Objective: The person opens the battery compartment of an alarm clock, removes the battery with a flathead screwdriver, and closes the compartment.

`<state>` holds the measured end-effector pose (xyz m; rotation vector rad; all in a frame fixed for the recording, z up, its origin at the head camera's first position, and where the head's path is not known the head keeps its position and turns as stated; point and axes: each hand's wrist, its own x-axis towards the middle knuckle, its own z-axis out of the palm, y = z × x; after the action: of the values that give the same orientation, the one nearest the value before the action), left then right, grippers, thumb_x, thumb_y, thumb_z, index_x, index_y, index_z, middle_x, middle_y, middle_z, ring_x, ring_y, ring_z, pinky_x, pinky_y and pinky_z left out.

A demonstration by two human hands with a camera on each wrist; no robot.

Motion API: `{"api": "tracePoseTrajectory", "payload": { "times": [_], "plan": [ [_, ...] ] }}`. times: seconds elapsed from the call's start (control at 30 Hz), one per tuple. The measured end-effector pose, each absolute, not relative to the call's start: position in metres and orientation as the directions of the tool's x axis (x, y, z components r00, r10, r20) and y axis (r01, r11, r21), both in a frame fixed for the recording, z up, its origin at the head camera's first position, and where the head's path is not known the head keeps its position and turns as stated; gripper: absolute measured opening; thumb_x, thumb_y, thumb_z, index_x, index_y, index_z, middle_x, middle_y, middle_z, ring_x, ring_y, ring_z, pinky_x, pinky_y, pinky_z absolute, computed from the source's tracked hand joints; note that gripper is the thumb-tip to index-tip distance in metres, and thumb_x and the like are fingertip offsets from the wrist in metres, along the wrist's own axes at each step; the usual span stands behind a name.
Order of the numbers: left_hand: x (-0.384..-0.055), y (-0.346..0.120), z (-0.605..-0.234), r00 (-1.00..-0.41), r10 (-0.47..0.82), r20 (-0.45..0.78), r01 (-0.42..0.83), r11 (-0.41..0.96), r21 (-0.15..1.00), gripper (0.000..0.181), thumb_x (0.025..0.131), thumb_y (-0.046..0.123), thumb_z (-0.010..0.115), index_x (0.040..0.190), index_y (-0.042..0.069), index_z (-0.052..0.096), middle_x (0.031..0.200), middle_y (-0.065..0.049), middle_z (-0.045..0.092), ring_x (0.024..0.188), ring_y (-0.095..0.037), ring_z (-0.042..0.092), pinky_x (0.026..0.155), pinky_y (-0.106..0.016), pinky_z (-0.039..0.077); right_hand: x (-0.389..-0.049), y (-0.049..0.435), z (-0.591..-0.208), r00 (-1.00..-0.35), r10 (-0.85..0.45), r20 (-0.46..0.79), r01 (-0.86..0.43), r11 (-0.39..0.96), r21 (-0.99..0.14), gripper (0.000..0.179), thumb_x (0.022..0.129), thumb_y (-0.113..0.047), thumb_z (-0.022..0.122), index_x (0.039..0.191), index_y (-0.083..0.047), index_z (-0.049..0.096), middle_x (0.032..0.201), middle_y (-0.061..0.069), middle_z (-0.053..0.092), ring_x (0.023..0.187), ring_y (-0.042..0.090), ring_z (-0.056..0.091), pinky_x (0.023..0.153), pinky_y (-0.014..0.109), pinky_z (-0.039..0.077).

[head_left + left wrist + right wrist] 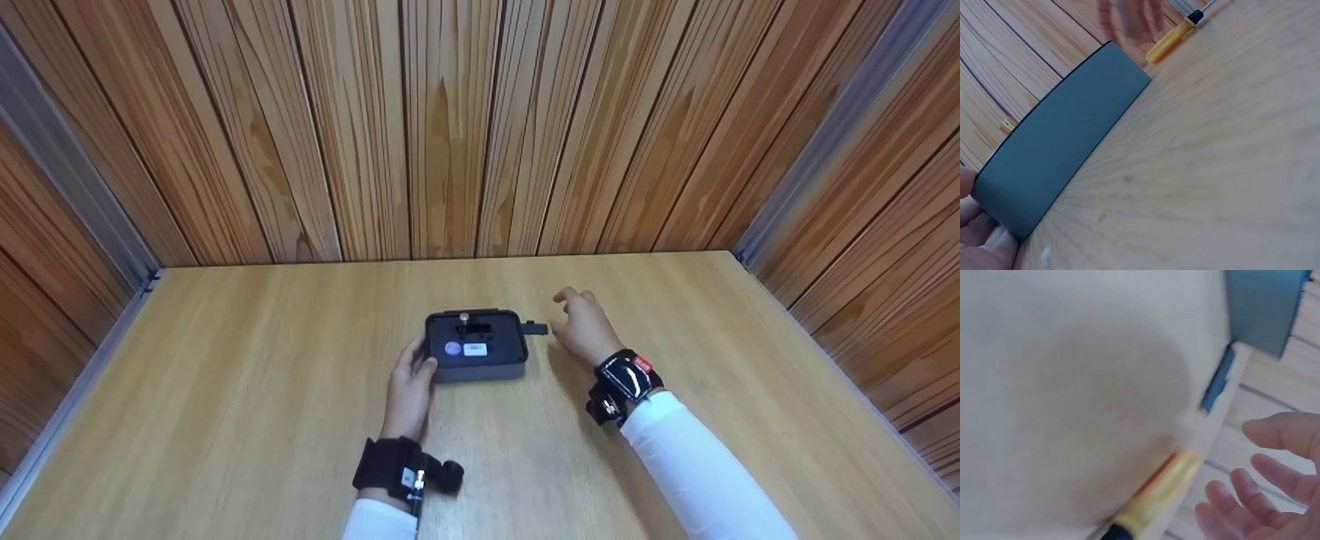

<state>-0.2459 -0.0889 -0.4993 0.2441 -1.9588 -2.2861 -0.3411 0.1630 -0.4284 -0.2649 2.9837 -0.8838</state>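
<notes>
Fingers of the left hand (409, 391) are pinching the left end of the dark box (480, 364) from what I see on my feeds, thumb at its top edge; it's flat on the wooden table (285, 420), dark tab (535, 328) by its right side. I've got the right hand (587, 328) loosely bent, unloaded, near a yellow-handled tool (1171, 45)
</notes>
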Motion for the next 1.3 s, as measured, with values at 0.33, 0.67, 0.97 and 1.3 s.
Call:
{"api": "tracePoseTrajectory", "payload": {
  "times": [0.33,0.67,0.97,1.3],
  "plan": [
    [-0.246,-0.091,-0.499,-0.980,-0.195,-0.034,-0.011,-0.118,0.993,0.054,0.105,0.004,0.044,0.156,-0.003,0.030,0.162,-0.023,0.029,0.149,-0.038,0.028,0.123,-0.045,0.027,-0.336,0.122,-0.422,-0.956,-0.202,0.212,-0.292,0.632,-0.717,0.033,0.088,0.003,0.067,0.121,0.007,0.063,0.116,0.022,0.060,0.106,0.037,0.063,0.095,0.043,0.056],
    [-0.246,-0.090,-0.499,-0.978,-0.205,-0.041,-0.011,-0.145,0.989,0.053,0.105,0.003,0.044,0.156,-0.002,0.031,0.161,-0.023,0.030,0.149,-0.038,0.028,0.122,-0.045,0.028,-0.330,0.093,-0.421,-0.947,-0.266,0.181,-0.308,0.591,-0.745,0.034,0.089,-0.002,0.074,0.121,0.004,0.065,0.119,0.020,0.066,0.106,0.030,0.066,0.095,0.039,0.058],
    [-0.247,-0.083,-0.500,-0.979,-0.201,-0.020,0.017,-0.178,0.984,0.053,0.104,0.002,0.045,0.155,-0.005,0.032,0.159,-0.026,0.032,0.148,-0.039,0.030,0.122,-0.046,0.029,-0.331,0.083,-0.430,-0.935,-0.323,0.144,-0.319,0.594,-0.738,0.034,0.088,-0.005,0.077,0.120,0.005,0.067,0.117,0.017,0.067,0.104,0.029,0.068,0.093,0.038,0.058],
    [-0.248,-0.075,-0.500,-0.981,-0.191,0.019,0.059,-0.206,0.977,0.053,0.102,-0.001,0.044,0.153,-0.009,0.032,0.157,-0.029,0.033,0.148,-0.040,0.030,0.121,-0.047,0.030,-0.332,0.077,-0.436,-0.927,-0.336,0.165,-0.347,0.603,-0.719,0.026,0.086,-0.006,0.079,0.109,0.004,0.073,0.103,0.015,0.074,0.096,0.026,0.070,0.088,0.039,0.060]
  ]
}}
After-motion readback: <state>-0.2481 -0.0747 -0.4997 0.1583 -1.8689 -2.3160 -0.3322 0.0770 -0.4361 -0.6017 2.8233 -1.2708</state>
